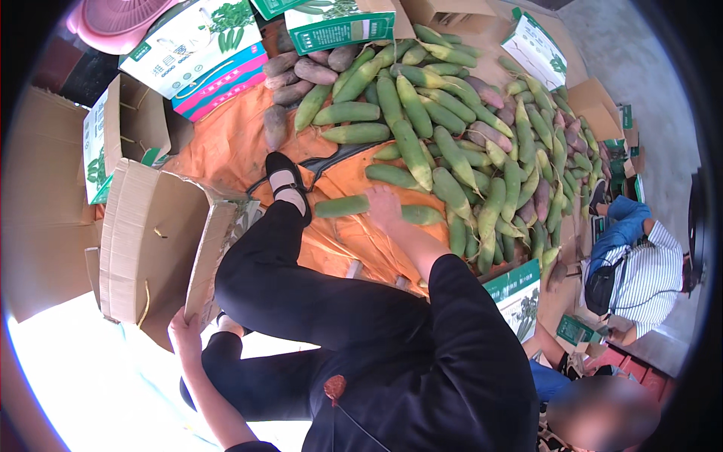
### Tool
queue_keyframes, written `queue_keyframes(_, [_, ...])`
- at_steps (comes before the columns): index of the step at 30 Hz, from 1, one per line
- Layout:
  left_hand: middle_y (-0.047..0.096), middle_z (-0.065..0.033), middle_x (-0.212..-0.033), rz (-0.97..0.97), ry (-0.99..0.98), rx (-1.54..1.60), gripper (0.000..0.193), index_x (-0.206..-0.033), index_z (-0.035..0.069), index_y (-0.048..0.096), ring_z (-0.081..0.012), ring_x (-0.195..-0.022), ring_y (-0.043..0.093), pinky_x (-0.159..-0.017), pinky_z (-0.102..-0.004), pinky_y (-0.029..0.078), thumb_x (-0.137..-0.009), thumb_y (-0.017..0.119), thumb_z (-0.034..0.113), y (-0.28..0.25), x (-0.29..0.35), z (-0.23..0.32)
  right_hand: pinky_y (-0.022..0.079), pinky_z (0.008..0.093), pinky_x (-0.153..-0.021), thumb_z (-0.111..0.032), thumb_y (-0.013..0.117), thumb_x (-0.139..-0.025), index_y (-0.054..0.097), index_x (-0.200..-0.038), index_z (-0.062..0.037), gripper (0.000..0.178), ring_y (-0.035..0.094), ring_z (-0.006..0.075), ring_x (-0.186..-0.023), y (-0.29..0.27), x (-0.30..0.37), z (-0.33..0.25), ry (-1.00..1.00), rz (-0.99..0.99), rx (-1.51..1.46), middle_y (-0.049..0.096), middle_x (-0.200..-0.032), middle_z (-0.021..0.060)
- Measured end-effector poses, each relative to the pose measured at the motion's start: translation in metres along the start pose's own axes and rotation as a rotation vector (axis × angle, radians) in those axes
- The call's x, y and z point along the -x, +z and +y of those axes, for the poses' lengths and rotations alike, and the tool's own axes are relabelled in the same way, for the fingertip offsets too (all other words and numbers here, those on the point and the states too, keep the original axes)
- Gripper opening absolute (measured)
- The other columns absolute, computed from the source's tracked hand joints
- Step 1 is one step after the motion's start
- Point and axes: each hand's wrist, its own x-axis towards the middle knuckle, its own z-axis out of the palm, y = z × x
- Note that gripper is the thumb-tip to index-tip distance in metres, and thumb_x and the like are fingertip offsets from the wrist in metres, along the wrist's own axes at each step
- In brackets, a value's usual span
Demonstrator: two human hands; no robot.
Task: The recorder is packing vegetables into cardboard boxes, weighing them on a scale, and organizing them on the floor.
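My right hand (384, 209) is closed around a long green radish (340, 206) at the edge of the big heap. Another green length (422, 215) shows on the far side of my wrist; I cannot tell whether it is the same radish. My left hand (185, 331) grips the flap edge of an upright open cardboard box (154, 233), thumb and fingers pinched on the board. What lies inside that box is hidden. More green radishes (410, 154) are piled beyond my right hand.
An orange sheet (226, 143) lies under the heap. Purplish radishes (315, 71) sit at its far left. Open boxes (139, 120) stand at left, printed cartons (339, 30) at the back. Two other people are at right, one in a striped shirt (648, 279). My shoe (285, 181) rests on the sheet.
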Motion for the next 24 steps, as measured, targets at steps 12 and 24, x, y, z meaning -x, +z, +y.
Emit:
queue_keyframes(12, [0.066,-0.0157,-0.095,0.013,-0.023,-0.041,0.024,-0.103,0.008,0.068,-0.0341,-0.093,0.062,-0.083,-0.0401,0.049,-0.082,0.057,0.002,-0.003,0.007,0.026,0.045,0.0499,-0.088,-0.03,0.077,-0.067,0.055,-0.119,-0.0159,0.058,0.049,0.0256,-0.118,0.046,-0.021,0.005,-0.127,-0.181,0.343,0.055,-0.119,0.0063])
queue_keyframes(24, [0.066,-0.0146,-0.092,0.026,0.06,-0.075,0.026,-0.101,0.006,0.067,-0.0331,-0.093,0.062,-0.083,-0.0409,0.05,-0.078,0.058,0.001,-0.004,0.008,0.011,0.044,0.043,-0.09,-0.024,0.078,-0.06,0.058,-0.113,-0.0043,0.06,0.052,0.035,-0.107,-0.035,-0.035,0.002,-0.156,-0.191,-0.275,0.056,-0.11,0.0157])
